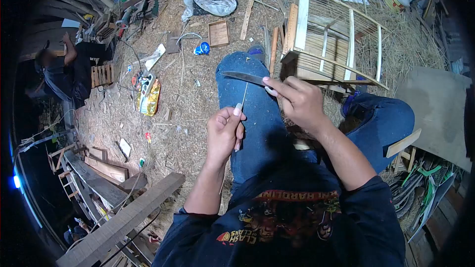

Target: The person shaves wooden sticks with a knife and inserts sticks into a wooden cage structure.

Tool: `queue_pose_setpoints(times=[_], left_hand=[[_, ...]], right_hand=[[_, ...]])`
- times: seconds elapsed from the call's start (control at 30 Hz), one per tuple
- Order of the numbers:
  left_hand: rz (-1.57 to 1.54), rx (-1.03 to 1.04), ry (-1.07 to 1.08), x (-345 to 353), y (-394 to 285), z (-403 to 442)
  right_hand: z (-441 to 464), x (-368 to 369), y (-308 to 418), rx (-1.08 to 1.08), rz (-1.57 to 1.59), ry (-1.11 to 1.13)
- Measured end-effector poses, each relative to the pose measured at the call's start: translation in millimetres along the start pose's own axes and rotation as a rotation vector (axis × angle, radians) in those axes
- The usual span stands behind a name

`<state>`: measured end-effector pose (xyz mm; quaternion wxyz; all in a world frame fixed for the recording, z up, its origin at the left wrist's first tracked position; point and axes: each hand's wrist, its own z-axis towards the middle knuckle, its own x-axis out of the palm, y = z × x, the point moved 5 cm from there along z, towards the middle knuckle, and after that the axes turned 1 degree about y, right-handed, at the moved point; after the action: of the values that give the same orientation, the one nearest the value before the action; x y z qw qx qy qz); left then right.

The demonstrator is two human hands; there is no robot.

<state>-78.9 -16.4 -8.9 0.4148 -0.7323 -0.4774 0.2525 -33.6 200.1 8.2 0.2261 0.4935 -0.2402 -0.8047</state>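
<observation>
My right hand [296, 98] is closed round the handle end of a knife [242, 76], whose blade points left above my knee. Pinched between the thumb and fingers of my left hand [225, 128] is a thin stick [245, 95]. The stick's upper end reaches the knife blade or lies just under it; I cannot tell if they touch. Both hands are over my jeans-covered leg [247, 118]. To the right of the knife stands a wooden cage [321, 44] with thin bars and pale strips.
A small wooden box [218, 33], a blue can [202, 48] and a yellow packet [149, 100] lie on the straw-strewn ground. A wooden beam [133, 212] crosses the lower left. Another person [64, 71] sits at the far left. A flat board [430, 109] lies at right.
</observation>
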Motion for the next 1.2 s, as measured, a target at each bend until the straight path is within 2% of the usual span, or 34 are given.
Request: queue_pose_setpoints(times=[0.2, 0.27, 0.3, 0.37, 0.47, 0.6, 0.7, 0.77, 1.0, 1.1, 1.17, 1.2], left_hand=[[0.005, 0.009, 0.008, 5, -12, 5], [0.201, 0.075, 0.0, 7, -18, 8], [0.203, 0.075, 0.001, 7, -19, 9], [0.25, 0.092, 0.003, 8, -21, 11], [0.248, 0.052, -0.004, 9, -22, 10], [0.26, 0.057, -0.014, 9, -23, 11], [0.243, 0.069, -0.005, 9, -22, 12], [0.244, 0.081, -0.006, 10, -22, 13], [0.286, 0.074, -0.026, 15, -22, 11], [0.279, 0.118, -0.036, 14, -20, 11], [0.47, 0.303, -0.101, 10, -17, 13], [0.47, 0.302, -0.1, 11, -17, 13]], right_hand=[[0, 6, 2, -0.004, 0.065, 0.071], [0, 7, 1, -0.011, 0.103, 0.05], [1, 4, 4, -0.009, 0.103, 0.049], [4, 1, 10, 0.024, 0.038, 0.181], [5, 4, 12, -0.005, -0.032, 0.195], [7, 8, 13, -0.01, 0.046, 0.138], [11, 5, 13, 0.082, 0.105, 0.087], [11, 12, 4, 0.275, 0.055, 0.285], [12, 15, 2, 0.256, -0.01, 0.374], [13, 13, 7, 0.182, 0.027, 0.336], [12, 15, 7, 0.194, -0.007, 0.379], [12, 14, 8, 0.195, -0.008, 0.38]])
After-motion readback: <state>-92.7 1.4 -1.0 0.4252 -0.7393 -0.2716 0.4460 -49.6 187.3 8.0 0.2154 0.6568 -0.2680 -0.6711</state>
